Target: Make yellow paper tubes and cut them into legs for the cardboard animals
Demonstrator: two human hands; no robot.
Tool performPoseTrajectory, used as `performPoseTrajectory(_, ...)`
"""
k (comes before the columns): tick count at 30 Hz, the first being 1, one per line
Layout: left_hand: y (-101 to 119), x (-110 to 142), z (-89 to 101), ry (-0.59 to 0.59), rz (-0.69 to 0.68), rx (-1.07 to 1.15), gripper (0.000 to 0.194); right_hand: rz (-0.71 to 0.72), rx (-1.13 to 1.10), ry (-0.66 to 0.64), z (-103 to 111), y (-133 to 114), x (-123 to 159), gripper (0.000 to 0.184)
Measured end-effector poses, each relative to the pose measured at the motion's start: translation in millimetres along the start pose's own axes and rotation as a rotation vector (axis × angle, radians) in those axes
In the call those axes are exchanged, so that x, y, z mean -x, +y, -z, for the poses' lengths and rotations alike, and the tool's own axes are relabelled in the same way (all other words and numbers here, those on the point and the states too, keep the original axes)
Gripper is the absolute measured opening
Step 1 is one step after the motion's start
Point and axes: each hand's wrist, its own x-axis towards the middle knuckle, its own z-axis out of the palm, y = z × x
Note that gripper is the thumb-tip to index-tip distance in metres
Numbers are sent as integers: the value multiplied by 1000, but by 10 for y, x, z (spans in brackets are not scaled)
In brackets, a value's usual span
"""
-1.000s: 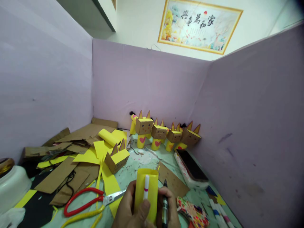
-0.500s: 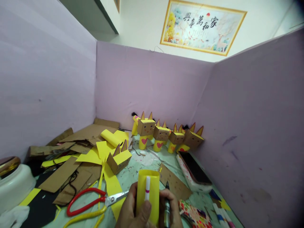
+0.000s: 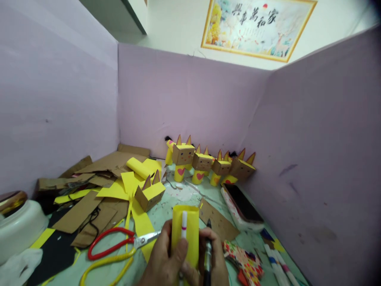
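A yellow paper tube stands upright at the bottom middle, and my left hand is wrapped around its left side. Under my left thumb, a white marker with a magenta band lies along the front of the tube. My right hand closes on a black pen, its tip pointing up. Fingers of this hand also touch the tube's right side and lower front. Left of my hands lie scissors with one red and one yellow handle. The lower end of the tube is partly hidden by my fingers.
Several yellow figures with cardboard box heads stand at the back. A horned box head sits nearer. Paper and cardboard scraps and a white jar lie left; a phone and markers lie right.
The tube's top looks flatter, its opening narrower than before. A finger now shows across the tube's lower front, below my left thumb. The whole view has shifted slightly.
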Motion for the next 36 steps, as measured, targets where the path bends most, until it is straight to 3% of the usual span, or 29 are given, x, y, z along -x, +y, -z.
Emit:
performPoseTrajectory(3,15,-56,21,4,4,-7,48,7,187,-67,72,-83,-22,47)
performPoseTrajectory(10,-6,-205,18,56,100,260,42,-51,226,-177,160,-142,-81,38)
performPoseTrajectory(14,1,-245,36,88,126,297,45,-40,192,-56,200,-171,-102,31)
performPoseTrajectory(19,-5,-256,51,101,125,282,42,-39,66,129,249,-217,-104,35)
performPoseTrajectory(22,-2,-250,39,100,134,295,45,34,-41,155,272,-247,-90,42)
performPoseTrajectory(26,0,-246,25,96,129,299,46,150,24,100,298,-259,-44,42)
performPoseTrajectory(32,-3,-234,18,94,101,282,42,298,367,-89,264,-244,54,18)
performPoseTrajectory(36,-7,-227,15,96,92,269,42,361,453,-97,225,-210,79,15)
